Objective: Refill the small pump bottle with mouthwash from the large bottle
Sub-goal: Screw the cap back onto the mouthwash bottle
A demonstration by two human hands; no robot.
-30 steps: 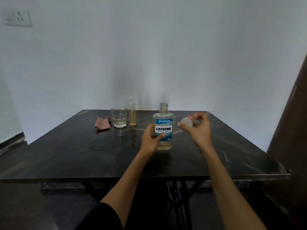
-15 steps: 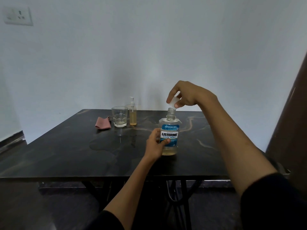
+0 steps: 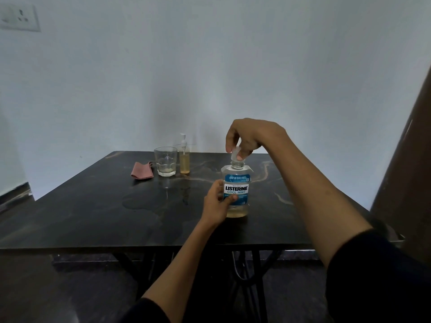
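The large mouthwash bottle, clear with a blue label and a little yellowish liquid at the bottom, stands upright on the dark table. My left hand grips its lower body from the left. My right hand reaches from above and pinches the clear cap on top of the bottle's neck. The small pump bottle, holding amber liquid under a white pump head, stands farther back to the left, apart from both hands.
A clear drinking glass stands just left of the pump bottle, and a folded pink cloth lies left of that. A wet patch spreads on the tabletop in front of them. A dark brown panel rises at the right.
My right hand carried the cap from beside the bottle up over its neck and then lowered it onto the neck. My left hand kept its grip on the bottle.
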